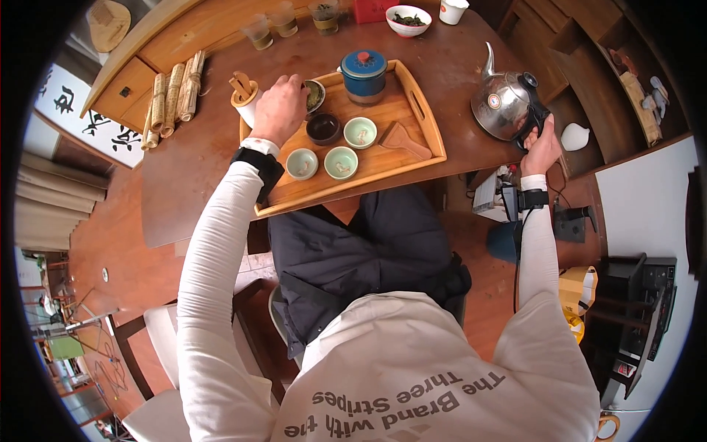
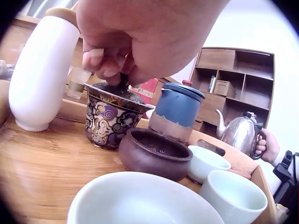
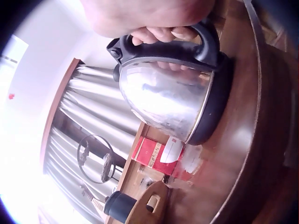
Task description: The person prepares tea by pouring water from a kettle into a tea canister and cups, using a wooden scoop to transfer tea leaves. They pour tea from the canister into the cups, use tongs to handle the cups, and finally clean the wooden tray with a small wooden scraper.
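My left hand [image 1: 281, 110] is over the left side of the wooden tray [image 1: 346, 193]. In the left wrist view its fingers pinch the dark knob of a lid [image 2: 117, 93] at the top of a dark patterned cup [image 2: 110, 122]; green contents show in this cup [image 1: 315, 94] from above. My right hand [image 1: 542, 149] grips the black handle of a steel kettle [image 1: 499, 107], also seen in the right wrist view [image 3: 163, 93]. The kettle is upright, right of the tray; whether its base touches the table cannot be told.
On the tray are a blue lidded pot [image 1: 363, 72], a dark bowl [image 1: 322, 130], several pale green cups [image 1: 361, 133] and a wooden scoop [image 1: 403, 140]. A white tool holder [image 1: 247, 107] stands at its left. Behind are glasses [image 1: 283, 20] and a leaf-filled bowl [image 1: 407, 22].
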### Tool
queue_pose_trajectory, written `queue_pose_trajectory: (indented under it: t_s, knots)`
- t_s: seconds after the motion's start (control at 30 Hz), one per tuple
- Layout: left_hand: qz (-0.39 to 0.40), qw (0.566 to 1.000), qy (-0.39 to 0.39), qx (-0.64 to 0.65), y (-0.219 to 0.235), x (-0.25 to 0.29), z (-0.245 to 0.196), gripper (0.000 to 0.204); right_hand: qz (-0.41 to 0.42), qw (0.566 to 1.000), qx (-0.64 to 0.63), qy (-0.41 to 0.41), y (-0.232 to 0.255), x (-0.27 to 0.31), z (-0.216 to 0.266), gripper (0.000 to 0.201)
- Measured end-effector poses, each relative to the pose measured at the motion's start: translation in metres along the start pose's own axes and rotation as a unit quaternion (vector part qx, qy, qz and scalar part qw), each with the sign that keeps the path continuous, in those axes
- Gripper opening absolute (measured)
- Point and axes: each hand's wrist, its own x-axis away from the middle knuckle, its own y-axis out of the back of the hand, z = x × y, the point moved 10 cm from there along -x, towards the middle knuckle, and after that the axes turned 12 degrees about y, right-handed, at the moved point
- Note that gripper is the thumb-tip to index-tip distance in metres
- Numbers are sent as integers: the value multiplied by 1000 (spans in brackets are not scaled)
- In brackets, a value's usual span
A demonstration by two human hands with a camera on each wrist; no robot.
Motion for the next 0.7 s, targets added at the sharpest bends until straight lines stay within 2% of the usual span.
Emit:
queue_pose_trajectory:
  t_s: [0.1,0.17,0.23,0.3,0.37,0.43,0.5,0.53,0.6,0.63,0.67,0.7]
  knots:
    - [-1,1000,-4,11,-1,1,0,21,41,999,-7,17,-4,3,7,40]
    - [-5,1000,-5,16,2,2,1,21,25,983,119,141,16,-9,21,42]
    - [1,1000,7,20,3,4,1,22,-50,978,104,174,41,-16,29,41]
    - [21,999,23,15,4,5,2,23,-51,955,115,268,32,-7,66,34]
    - [-25,998,-43,-24,9,10,-10,28,-13,944,123,306,-16,26,111,23]
    - [-44,996,-72,-27,7,12,-13,32,70,940,86,324,-64,52,132,20]
    - [-68,992,-99,-29,9,13,-23,36,168,945,1,280,-122,78,141,22]
    - [-42,996,-78,-25,6,11,-22,40,248,931,30,265,-154,92,142,24]
    - [14,1000,-18,4,0,12,-14,51,356,899,25,255,-211,109,122,30]
    - [12,1000,-16,5,1,14,-15,51,396,873,78,275,-233,119,119,34]
    - [-1,999,-7,41,4,16,-14,52,446,849,52,280,-258,128,108,38]
    - [-12,997,0,77,8,18,-14,53,480,826,92,282,-277,131,90,41]
